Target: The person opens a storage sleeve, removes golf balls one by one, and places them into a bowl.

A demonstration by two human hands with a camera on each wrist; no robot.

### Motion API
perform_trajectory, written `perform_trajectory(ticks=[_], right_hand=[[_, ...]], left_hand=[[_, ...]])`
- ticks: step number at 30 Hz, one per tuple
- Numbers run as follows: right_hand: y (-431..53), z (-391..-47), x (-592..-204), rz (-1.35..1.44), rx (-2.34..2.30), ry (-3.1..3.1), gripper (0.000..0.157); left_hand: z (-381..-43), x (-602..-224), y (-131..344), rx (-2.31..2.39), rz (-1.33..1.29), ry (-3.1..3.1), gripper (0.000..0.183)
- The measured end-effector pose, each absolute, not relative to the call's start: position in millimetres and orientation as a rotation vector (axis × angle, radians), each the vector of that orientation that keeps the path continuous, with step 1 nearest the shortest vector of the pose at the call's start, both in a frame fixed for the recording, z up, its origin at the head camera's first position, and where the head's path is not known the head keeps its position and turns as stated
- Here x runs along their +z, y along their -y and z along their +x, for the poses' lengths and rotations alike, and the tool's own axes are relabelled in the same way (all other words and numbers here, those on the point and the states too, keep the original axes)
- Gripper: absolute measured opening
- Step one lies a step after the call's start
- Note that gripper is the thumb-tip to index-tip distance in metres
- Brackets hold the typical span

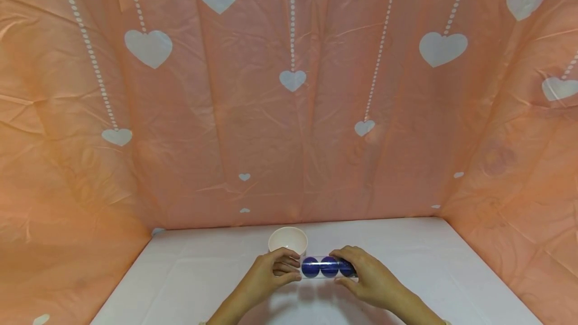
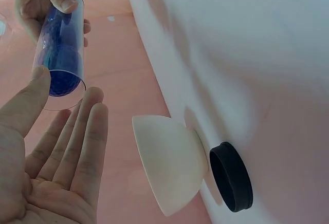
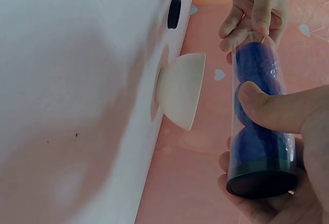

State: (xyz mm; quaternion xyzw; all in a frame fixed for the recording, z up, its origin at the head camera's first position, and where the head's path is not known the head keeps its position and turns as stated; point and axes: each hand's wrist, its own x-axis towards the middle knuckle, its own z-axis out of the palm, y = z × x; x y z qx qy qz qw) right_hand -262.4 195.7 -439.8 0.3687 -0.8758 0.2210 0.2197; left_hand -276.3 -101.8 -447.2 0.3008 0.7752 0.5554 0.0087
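My right hand (image 1: 368,275) grips the capped end of a clear plastic tube (image 1: 329,267), held level above the table. Inside the tube sit three dark blue balls (image 1: 310,267) in a row. A black cap (image 3: 262,180) closes the right end, while the left end has no cap. At that uncapped rim is my left hand (image 1: 271,270), its thumb at the edge and its fingers extended, gripping nothing. A white bowl (image 1: 288,237) stands upright just behind the tube. Beside the bowl, a loose black cap (image 2: 231,178) lies on the table; the left hand hides it in the head view.
The table has a white cover (image 1: 203,250). Peach sheeting (image 1: 316,164) with white hearts hangs behind it and along both sides.
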Motion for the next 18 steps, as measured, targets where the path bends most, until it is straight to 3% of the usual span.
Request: perform_trajectory(ticks=[18], right_hand=[[-196.2,-262.1,-440.0,1.025,0.518,2.361,0.046]], left_hand=[[-278.6,-451.0,101.0,1.741,0.920,-2.403,0.038]])
